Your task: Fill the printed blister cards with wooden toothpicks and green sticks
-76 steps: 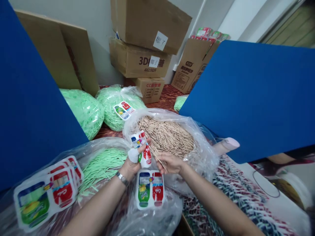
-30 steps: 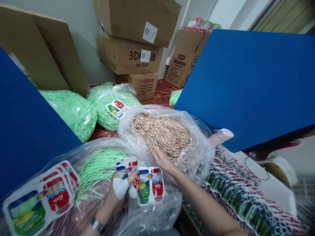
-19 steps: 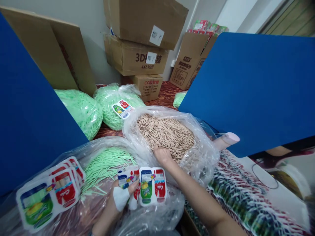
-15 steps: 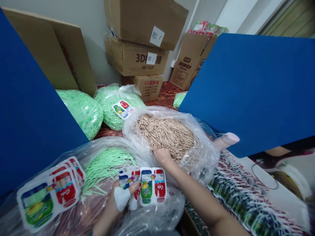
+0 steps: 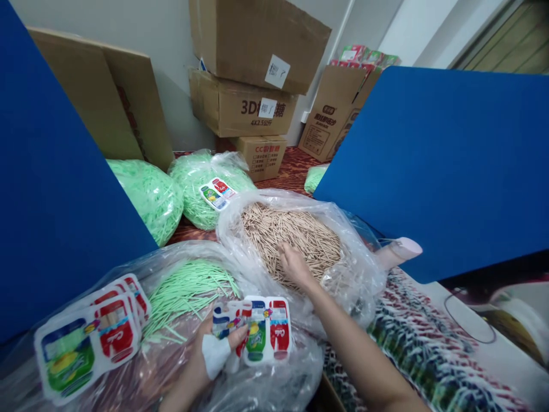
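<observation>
My left hand, with a white patch around the base of the thumb, is closed on several printed packets with green Sprite and red Cola bottle pictures. My right hand reaches into an open clear plastic bag of thin brown sticks. Its fingers are curled together at the sticks; what they pinch, if anything, is hidden. Left of my left hand, light green sticks lie in another open plastic bag. A stack of similar printed packets rests on that bag.
Two blue panels flank the work area. Behind are bags of green sticks, one with a printed packet on top. Stacked cardboard boxes stand at the back. A pale pink tube lies beside the brown-stick bag.
My right hand has moved slightly up and right, farther over the brown sticks. The left hand keeps its hold on the packets. The whole view has shifted slightly.
</observation>
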Demonstrator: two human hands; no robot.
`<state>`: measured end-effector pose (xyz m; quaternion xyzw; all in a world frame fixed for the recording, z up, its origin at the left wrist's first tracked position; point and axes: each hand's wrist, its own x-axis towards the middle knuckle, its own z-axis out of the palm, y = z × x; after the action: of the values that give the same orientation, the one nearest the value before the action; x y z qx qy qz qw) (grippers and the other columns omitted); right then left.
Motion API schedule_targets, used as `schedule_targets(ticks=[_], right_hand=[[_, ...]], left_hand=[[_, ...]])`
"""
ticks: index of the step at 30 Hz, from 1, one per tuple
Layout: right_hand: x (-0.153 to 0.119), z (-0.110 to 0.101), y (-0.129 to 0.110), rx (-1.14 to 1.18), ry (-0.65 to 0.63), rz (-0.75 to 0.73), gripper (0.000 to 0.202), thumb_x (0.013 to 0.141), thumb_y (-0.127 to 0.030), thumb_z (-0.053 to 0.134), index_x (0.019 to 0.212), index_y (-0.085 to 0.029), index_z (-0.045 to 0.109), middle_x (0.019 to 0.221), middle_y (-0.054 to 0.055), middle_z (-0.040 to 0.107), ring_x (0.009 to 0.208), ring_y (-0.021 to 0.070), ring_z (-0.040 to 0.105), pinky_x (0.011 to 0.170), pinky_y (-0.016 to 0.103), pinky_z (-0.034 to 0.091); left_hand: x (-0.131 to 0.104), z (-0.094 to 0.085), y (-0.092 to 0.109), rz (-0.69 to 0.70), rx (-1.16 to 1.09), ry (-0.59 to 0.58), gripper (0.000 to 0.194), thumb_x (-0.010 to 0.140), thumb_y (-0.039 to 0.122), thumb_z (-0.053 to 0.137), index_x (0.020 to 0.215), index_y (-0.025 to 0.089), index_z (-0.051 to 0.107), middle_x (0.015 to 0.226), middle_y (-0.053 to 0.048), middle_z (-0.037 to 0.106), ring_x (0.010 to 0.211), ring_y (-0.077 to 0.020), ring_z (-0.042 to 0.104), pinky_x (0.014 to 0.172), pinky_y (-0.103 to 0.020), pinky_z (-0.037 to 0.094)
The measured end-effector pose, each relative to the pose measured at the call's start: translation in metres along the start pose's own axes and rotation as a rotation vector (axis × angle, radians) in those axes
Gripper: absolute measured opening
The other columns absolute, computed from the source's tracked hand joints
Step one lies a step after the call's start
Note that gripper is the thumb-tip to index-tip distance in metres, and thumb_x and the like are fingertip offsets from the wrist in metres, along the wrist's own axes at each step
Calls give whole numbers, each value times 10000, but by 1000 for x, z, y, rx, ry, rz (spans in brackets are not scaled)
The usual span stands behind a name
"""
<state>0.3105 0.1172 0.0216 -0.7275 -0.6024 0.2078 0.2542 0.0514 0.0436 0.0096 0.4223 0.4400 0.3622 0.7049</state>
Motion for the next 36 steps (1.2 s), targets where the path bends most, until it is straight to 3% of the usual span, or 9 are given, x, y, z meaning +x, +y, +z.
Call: schedule_targets(ticks=[5, 9, 11, 15, 22, 25, 30, 33, 36], right_hand=[[-6, -1, -26, 476, 57, 43, 394, 952, -511, 198, 970, -217, 459, 724, -3, 534, 704, 153, 591, 721, 330, 515], [-31, -1, -77, 1327, 71, 102, 302, 841, -523, 536, 931, -245, 460, 680, -63, 470, 614, 112, 554, 726, 330, 526], [-46, -1, -103, 1503, 60, 55, 278, 832, -478, 589, 931, -251, 462, 683, -69, 484, 620, 114, 565, 757, 353, 523], [-66, 9, -134, 1390, 89, -132, 226, 919, -467, 464, 972, -248, 446, 675, -51, 522, 716, 152, 621, 836, 389, 492], [-76, 30, -137, 1088, 77, -288, 191, 983, -392, 333, 969, -237, 446, 736, -11, 545, 983, 175, 588, 962, 383, 412], [-80, 31, -130, 891, -19, -322, 221, 970, -397, 371, 1030, -225, 495, 973, 52, 608, 1137, 188, 517, 1025, 384, 362], [-78, 15, -116, 748, -28, -427, 482, 926, -502, 418, 1324, -235, 363, 1362, 108, 459, 1275, 221, 422, 1072, 402, 313], [-71, 6, -117, 573, -120, -527, 487, 903, -537, 442, 1281, -231, 435, 1247, 108, 561, 1149, 222, 526, 978, 377, 394], [-69, 13, -118, 278, -231, -670, 391, 811, -560, 587, 994, -216, 613, 875, 54, 673, 836, 200, 611, 802, 321, 437]], left_hand=[[2, 1, 6, 19, 46, 64, 428, 597, 408, 806, 908, 129, 712, 896, -114, 774, 801, -282, 722, 727, -359, 582], [3, 5, 14, 73, 107, 93, 313, 646, 358, 780, 864, 144, 716, 836, -73, 770, 734, -247, 709, 669, -314, 568], [3, 7, 19, 114, 174, 58, 241, 686, 343, 755, 815, 142, 717, 797, -58, 759, 719, -232, 695, 649, -292, 553], [2, 7, 26, 235, 225, 59, 203, 724, 288, 734, 858, 137, 712, 853, -58, 746, 753, -213, 670, 704, -281, 531], [1, -1, 23, 315, 285, 94, 167, 754, 269, 707, 854, 142, 668, 823, -40, 699, 768, -200, 630, 720, -270, 495], [0, -5, 27, 347, 333, 153, 152, 766, 288, 688, 747, 151, 624, 711, -13, 641, 661, -168, 581, 631, -247, 465], [-2, -15, 32, 366, 425, 141, 156, 757, 288, 692, 803, 152, 631, 755, -25, 635, 672, -172, 569, 652, -264, 458], [-5, -18, 32, 365, 492, 90, 132, 772, 271, 671, 822, 158, 624, 742, -19, 619, 665, -171, 559, 629, -258, 445], [-11, -21, 29, 436, 578, 21, 73, 771, 223, 646, 820, 172, 629, 766, -21, 617, 738, -196, 575, 684, -271, 447]])
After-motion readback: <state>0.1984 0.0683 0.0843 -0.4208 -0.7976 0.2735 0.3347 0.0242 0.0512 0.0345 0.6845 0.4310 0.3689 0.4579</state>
